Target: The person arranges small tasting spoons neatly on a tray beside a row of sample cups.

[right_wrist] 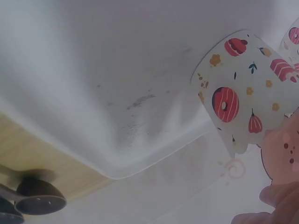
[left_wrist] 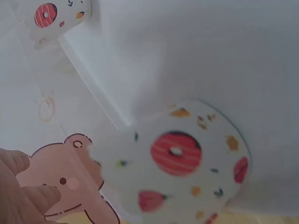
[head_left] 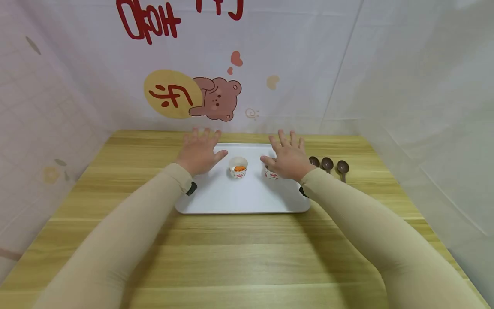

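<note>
Both hands hover over a white tray (head_left: 243, 199) with fingers spread, holding nothing. The left hand (head_left: 200, 155) is above the tray's left part, its thumb pointing toward a paper baking cup (head_left: 238, 173) with something orange inside. Close by in the left wrist view stands a patterned paper cup (left_wrist: 175, 158), with another cup (left_wrist: 60, 16) at the upper left. My right hand (head_left: 288, 159) partly covers a second paper cup (head_left: 271, 174) in the head view. The right wrist view shows that cup (right_wrist: 245, 93) from its side, upright on the tray, printed with doughnuts and cakes.
Three dark brown spoons (head_left: 327, 163) lie right of the tray on the wooden table (head_left: 239, 257), one partly behind the right hand. A white sheet (head_left: 308, 51) with a bear print (head_left: 218, 99) hangs behind the table, and pale sheets flank both sides.
</note>
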The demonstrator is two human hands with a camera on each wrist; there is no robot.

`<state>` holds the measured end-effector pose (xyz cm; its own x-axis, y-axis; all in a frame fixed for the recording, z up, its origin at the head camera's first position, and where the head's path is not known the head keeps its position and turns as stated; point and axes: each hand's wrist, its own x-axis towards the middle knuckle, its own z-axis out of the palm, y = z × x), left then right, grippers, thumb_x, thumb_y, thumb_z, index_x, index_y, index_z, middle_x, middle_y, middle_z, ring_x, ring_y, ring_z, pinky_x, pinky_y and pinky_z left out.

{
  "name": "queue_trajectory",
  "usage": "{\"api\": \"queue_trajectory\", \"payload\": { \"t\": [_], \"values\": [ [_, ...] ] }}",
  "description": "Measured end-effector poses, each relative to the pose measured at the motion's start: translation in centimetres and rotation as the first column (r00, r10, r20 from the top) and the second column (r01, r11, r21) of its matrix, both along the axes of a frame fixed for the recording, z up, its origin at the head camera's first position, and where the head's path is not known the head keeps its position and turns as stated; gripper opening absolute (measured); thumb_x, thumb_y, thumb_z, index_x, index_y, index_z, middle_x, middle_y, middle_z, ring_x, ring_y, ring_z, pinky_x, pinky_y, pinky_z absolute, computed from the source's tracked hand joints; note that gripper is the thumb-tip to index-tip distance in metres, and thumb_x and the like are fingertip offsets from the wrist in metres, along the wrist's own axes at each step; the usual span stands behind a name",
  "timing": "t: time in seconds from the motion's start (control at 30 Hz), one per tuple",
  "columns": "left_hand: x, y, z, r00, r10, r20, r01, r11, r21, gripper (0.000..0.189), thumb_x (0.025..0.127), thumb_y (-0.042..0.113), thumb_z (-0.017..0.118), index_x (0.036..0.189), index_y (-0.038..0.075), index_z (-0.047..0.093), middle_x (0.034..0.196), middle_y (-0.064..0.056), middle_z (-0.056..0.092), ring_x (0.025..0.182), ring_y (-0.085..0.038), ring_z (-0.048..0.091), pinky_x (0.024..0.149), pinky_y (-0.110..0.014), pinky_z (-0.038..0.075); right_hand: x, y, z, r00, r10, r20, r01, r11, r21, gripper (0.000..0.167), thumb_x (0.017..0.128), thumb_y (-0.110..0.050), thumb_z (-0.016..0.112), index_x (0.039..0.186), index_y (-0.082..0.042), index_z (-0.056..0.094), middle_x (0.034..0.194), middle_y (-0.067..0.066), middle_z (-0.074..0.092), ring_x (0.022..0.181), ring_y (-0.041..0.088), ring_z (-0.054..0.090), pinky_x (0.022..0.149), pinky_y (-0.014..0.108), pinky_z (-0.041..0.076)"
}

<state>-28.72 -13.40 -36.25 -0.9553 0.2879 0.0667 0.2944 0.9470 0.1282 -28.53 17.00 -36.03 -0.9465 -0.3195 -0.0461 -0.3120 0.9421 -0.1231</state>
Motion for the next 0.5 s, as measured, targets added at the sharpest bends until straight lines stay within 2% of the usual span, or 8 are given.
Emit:
{"api": "queue_trajectory", "payload": {
  "t": [0.27, 0.5],
  "values": [
    [0.5, -2.6, 0.3, 1.000, 0.021, 0.023, -0.022, 0.999, 0.030, 0.077, 0.107, 0.061, 0.044, 0.169, 0.022, 0.022, 0.173, -0.025, 0.023, 0.157, -0.061, 0.012, 0.123, -0.078, 0.015, 0.3, 0.8, 0.0, 1.000, -0.001, -0.018, 0.000, 1.000, -0.011, 0.086, 0.106, -0.069, 0.037, 0.171, -0.017, 0.014, 0.178, 0.018, 0.000, 0.161, 0.053, -0.006, 0.127, 0.073, -0.002],
    [1.1, -5.3, 0.6, 0.997, 0.027, 0.073, -0.033, 0.996, 0.085, 0.078, 0.108, 0.061, 0.040, 0.169, 0.016, 0.022, 0.173, -0.027, 0.020, 0.157, -0.062, 0.007, 0.122, -0.080, 0.008, 0.6, 1.6, 0.1, 1.000, -0.011, -0.013, 0.010, 1.000, -0.025, 0.083, 0.107, -0.065, 0.038, 0.171, -0.017, 0.014, 0.178, 0.020, 0.000, 0.161, 0.053, -0.007, 0.126, 0.074, -0.003]
  ]
}}
